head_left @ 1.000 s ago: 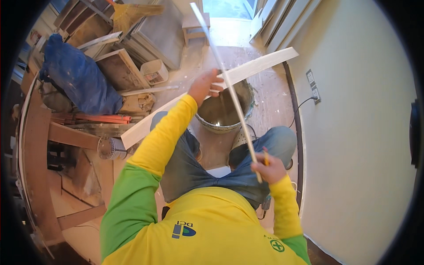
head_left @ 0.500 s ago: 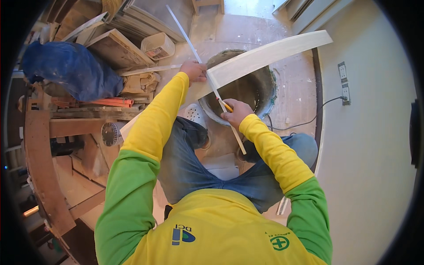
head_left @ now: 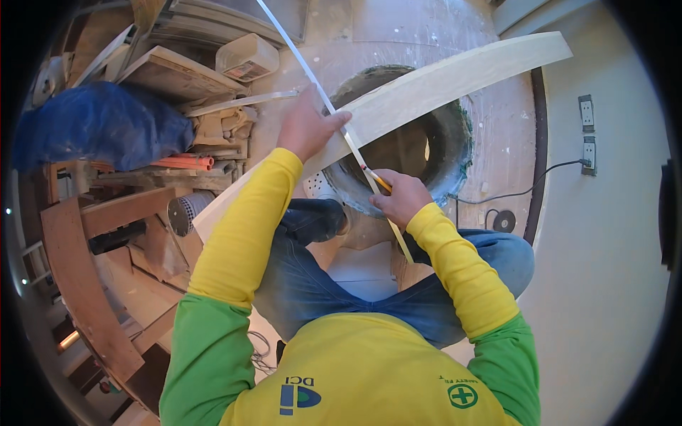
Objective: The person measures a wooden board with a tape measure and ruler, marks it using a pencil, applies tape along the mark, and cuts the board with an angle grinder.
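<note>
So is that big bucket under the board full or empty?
Mostly empty, as far as shows: the bucket stands upright and its dark inner wall is visible well down inside. The pale board across its mouth hides part of the bottom.

I see a pale wooden board [head_left: 440, 85], smooth and matt, planed clean. The long straightedge [head_left: 312, 71] across it looks like thin metal, slightly shiny, though I can't be sure. Pencil [head_left: 379, 179]: painted wood, orange-yellow. Bucket [head_left: 455, 149] under the board is rough, crusted with dried grey stuff. Blue tarp [head_left: 99, 128]: crinkled plastic sheet. Floor [head_left: 419, 28] dusty, matt.
</note>
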A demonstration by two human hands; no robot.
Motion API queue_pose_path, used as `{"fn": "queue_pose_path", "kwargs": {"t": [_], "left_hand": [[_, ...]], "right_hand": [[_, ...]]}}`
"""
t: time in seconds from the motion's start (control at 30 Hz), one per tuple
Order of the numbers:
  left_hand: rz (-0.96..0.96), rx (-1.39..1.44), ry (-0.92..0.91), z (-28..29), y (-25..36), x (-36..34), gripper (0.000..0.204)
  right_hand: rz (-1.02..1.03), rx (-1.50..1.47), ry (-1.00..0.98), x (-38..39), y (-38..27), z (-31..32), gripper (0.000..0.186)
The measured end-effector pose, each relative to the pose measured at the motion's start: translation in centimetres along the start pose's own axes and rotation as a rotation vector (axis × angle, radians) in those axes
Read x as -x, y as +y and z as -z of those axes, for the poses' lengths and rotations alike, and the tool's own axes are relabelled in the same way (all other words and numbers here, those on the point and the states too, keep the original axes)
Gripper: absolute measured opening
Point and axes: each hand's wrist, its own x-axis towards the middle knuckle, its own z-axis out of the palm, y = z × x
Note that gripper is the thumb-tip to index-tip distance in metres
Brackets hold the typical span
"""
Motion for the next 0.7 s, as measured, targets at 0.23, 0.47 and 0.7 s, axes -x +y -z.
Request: {"fn": "queue_pose_path", "kwargs": {"t": [0.23, 0.47, 0.7], "left_hand": [[0.193, 0.22, -0.146, -1.7, -2.2, -1.0, 0.076], [0.119, 0.034, -0.306, -1.0, -4.7, -1.9, 0.051], [-0.014, 0.044, -0.383, -0.4, -5.5, -2.4, 0.039]], "right_hand": [[-0.163, -0.556, 0.034, -1.1, -2.5, 4.6, 0.042], [0.056, -0.579, 0.048, -7.3, -5.4, 8.4, 0.041], [0.302, -0.511, 0.023, -12.6, -4.1, 4.7, 0.025]]}}
